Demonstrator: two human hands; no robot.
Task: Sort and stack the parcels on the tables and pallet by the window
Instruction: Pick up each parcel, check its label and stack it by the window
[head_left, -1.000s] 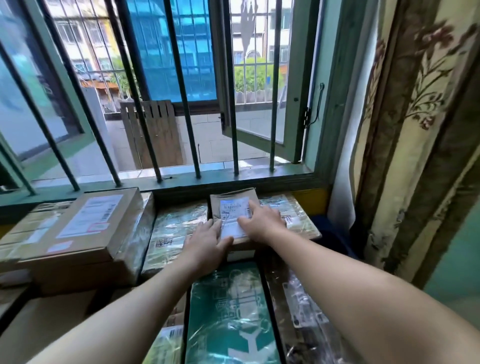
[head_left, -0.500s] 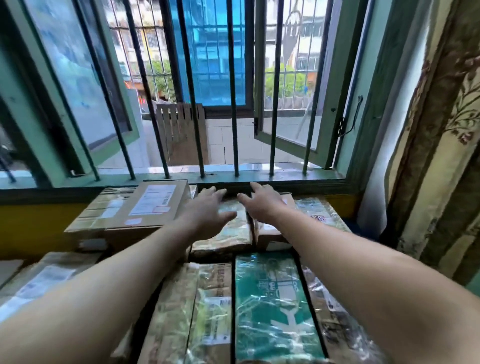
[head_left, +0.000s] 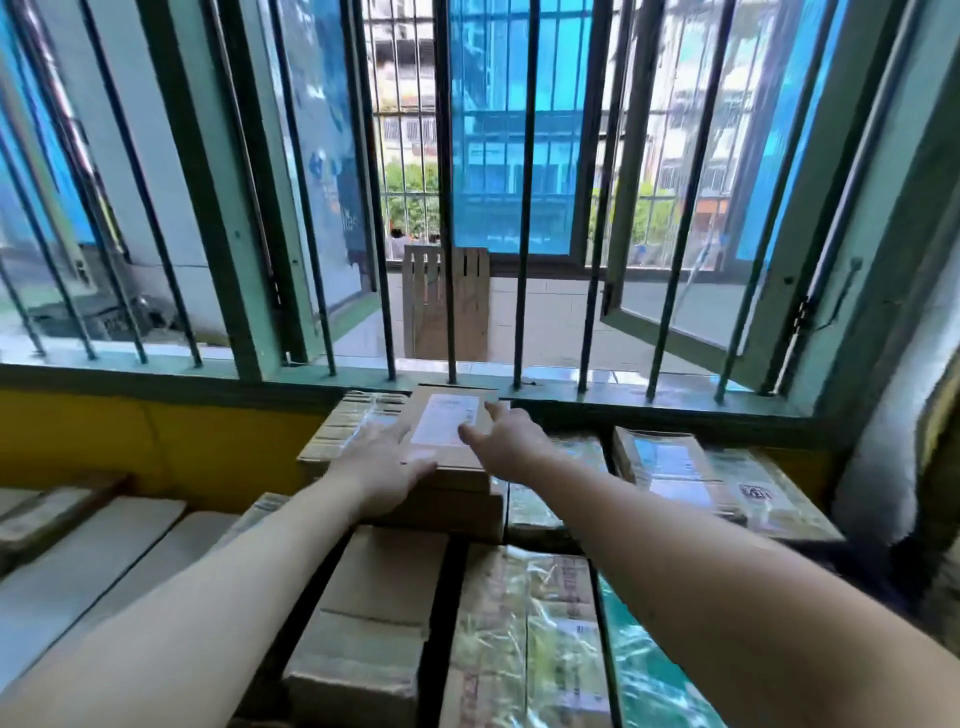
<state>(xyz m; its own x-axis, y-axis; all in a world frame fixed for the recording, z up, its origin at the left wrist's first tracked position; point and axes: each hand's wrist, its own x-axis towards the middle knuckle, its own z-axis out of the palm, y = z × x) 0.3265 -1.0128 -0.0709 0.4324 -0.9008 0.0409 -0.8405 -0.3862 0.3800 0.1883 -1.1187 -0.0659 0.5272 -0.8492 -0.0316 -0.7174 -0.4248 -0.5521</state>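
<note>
A brown cardboard parcel (head_left: 452, 441) with a white shipping label lies on top of a stack right under the window bars. My left hand (head_left: 384, 467) rests flat on its left near corner, fingers straight. My right hand (head_left: 511, 441) hovers at its right edge with fingers spread; contact is unclear. Beneath and left of it sits a plastic-wrapped parcel (head_left: 343, 423). To the right lies a smaller labelled parcel (head_left: 670, 470) on a wrapped one (head_left: 769, 493). Nearer me are a plain carton (head_left: 374, 613), a wrapped parcel (head_left: 540, 634) and a green one (head_left: 644, 670).
Vertical window bars (head_left: 524, 208) and the sill (head_left: 649, 395) run just behind the stack. A yellow wall (head_left: 156, 447) lies below the sill at left. Pale flat parcels (head_left: 93, 556) sit lower left. A flowered curtain (head_left: 940, 426) hangs at the right edge.
Both hands left the small labelled parcel at the right and moved left onto the large brown labelled parcel. The view swung left and up.
</note>
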